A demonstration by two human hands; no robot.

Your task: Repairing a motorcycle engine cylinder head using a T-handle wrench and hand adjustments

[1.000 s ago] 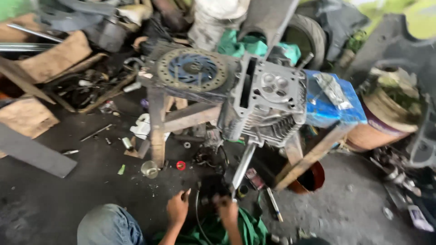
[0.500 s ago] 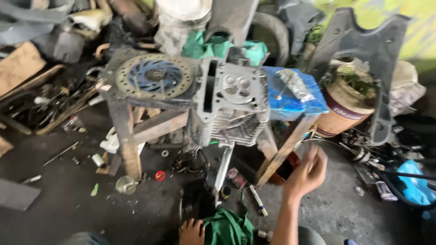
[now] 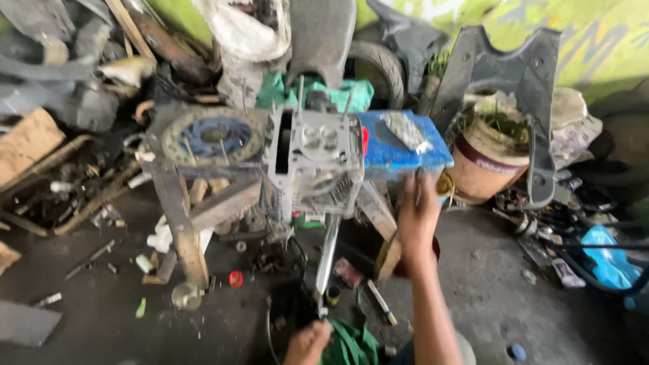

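The right hand (image 3: 418, 213) reaches up, open, just under the blue pad (image 3: 399, 145) beside the grey engine block (image 3: 312, 162), not yet holding anything, while the left hand (image 3: 307, 341) grips a green cloth (image 3: 351, 345) near the floor.

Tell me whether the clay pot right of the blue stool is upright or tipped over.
Upright, leaning slightly. The clay pot stands on its base with its mouth facing up and green plants growing out of the top, behind the raised right hand.
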